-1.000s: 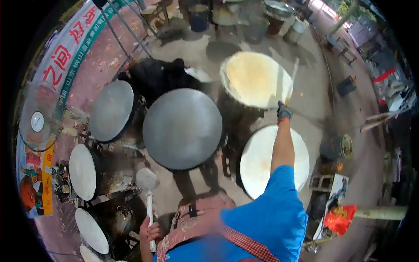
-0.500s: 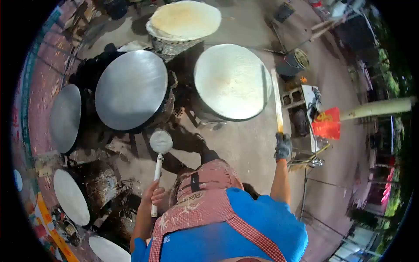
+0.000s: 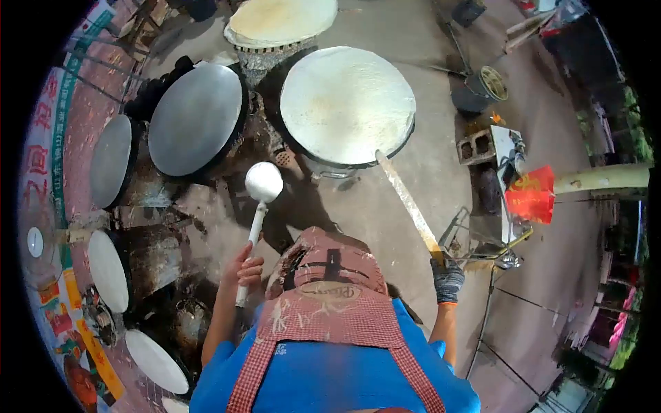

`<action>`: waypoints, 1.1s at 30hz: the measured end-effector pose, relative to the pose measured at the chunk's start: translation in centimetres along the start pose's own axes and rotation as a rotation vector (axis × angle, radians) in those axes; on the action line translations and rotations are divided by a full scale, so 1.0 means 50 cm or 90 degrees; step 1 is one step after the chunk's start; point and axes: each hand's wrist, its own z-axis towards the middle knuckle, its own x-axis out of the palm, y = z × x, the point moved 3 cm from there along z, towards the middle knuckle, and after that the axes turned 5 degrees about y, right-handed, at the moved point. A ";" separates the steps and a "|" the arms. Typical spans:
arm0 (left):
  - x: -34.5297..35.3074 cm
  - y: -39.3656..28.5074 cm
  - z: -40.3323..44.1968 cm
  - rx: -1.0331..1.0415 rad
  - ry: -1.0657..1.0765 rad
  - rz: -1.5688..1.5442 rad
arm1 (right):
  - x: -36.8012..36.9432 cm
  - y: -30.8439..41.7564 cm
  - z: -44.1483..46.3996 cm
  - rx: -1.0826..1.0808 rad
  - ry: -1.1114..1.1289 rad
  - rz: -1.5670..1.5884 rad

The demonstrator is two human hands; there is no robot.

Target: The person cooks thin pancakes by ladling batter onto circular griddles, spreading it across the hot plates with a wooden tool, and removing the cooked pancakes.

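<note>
My left hand is bare and wrapped round the white handle of a ladle, whose round bowl points up and away from me. In a grey glove, my right hand grips a long flat wooden stick. The stick's far tip meets the near edge of a large round griddle covered with a pale batter sheet. Left of it, a bare grey griddle shows no batter. Farther off, a stack of round flatbreads rests on a round stand.
Another bare griddle stands at the left, with white-covered griddles nearer me. To the right are a dark bucket, a concrete block and a red bag. A fan is at the far left.
My right hand has drawn back from the flatbread stack to my right side, and the stick's tip has come to the batter-covered griddle. The view has shifted; the ladle stays in my left hand.
</note>
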 end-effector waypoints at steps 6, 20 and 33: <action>0.012 0.068 0.040 0.062 0.034 0.003 | -0.010 -0.053 0.102 0.057 -0.132 0.170; 0.007 0.063 0.017 0.102 0.007 0.034 | 0.016 0.036 0.074 -0.295 -0.106 0.094; -0.054 0.102 -0.067 0.181 0.067 -0.007 | -0.011 0.548 0.256 -0.506 -0.063 -0.086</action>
